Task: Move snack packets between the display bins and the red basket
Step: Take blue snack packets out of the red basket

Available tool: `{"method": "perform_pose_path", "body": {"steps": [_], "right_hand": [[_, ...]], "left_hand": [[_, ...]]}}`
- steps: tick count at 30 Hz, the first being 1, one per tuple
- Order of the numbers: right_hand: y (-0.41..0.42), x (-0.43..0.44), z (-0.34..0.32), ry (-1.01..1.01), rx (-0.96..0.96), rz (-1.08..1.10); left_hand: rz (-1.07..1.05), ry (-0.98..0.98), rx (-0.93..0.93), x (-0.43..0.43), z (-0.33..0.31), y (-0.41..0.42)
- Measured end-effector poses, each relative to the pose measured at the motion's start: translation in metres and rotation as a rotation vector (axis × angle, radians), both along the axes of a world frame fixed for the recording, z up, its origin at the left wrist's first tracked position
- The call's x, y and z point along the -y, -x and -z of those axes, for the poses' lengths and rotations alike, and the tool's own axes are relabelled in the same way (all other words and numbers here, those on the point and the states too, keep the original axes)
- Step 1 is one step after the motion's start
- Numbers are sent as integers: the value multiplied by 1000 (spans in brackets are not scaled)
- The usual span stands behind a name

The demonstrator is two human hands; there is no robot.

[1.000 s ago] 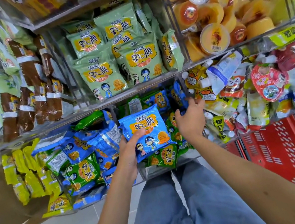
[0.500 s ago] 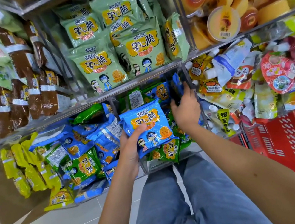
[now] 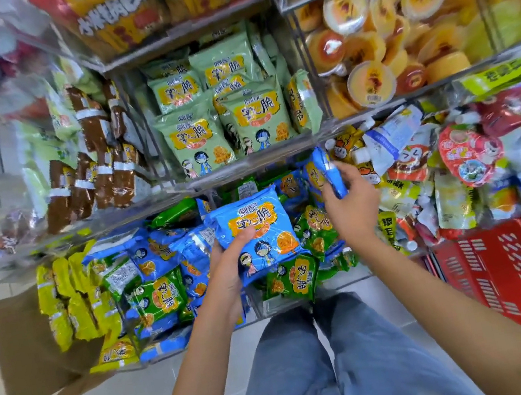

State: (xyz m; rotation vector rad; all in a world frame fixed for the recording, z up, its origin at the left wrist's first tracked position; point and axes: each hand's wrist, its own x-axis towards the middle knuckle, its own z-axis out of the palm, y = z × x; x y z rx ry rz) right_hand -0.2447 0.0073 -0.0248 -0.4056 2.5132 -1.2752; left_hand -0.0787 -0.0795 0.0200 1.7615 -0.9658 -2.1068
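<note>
My left hand (image 3: 229,265) grips a blue snack packet (image 3: 258,232) by its lower left corner, face up, over the lower display bin (image 3: 285,304) of blue and green packets. My right hand (image 3: 350,209) holds a second blue packet (image 3: 329,171) edge-on, lifted at the bin's right side. The red basket (image 3: 518,284) stands on the floor at the lower right, partly hidden under the neighbouring bin.
Above is a bin of pale green packets (image 3: 224,116). A bin of spouted pouches (image 3: 438,166) sits right of my right hand, jelly cups (image 3: 382,47) above it. Yellow packets (image 3: 68,300) and an open cardboard box (image 3: 30,359) lie at the left.
My right hand reached into the back right of the lower bin and has drawn out a blue packet, now raised edge-on. My left hand kept holding its blue packet.
</note>
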Motion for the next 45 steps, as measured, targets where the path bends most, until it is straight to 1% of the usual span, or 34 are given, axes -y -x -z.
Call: {"method": "perform_pose_path", "body": {"steps": [3, 7, 11, 14, 17, 20, 24, 28, 32, 38, 41, 45], "right_hand": [[-8, -27, -26, 163, 108, 44], [-20, -63, -53, 350, 285, 141], [-42, -104, -64, 524, 529, 379], [-68, -137, -69, 655, 673, 578], [-97, -174, -73, 710, 690, 759], [-119, -212, -73, 718, 668, 954], [-142, -265, -67, 754, 633, 1205], [-157, -308, -57, 805, 638, 1356], [-141, -350, -45, 797, 662, 1423], [-80, -412, -10, 797, 715, 1448], [-39, -438, 18, 794, 745, 1454], [16, -462, 78, 756, 771, 1434]], "left_hand": [[39, 43, 36, -8, -12, -5], [76, 58, -3, -22, -26, -16], [221, 71, -28, -36, -34, -27], [387, 61, -92, -48, -33, -31], [585, 8, -141, -68, -34, -27], [779, -32, -144, -94, -28, -12], [1032, -37, -139, -137, -22, 17], [1214, -85, -121, -184, -20, 52], [1287, -108, -92, -227, -3, 85], [1303, -111, -9, -294, 26, 147], [1292, -103, 16, -321, 56, 182], [1295, -102, 84, -347, 115, 222]]}}
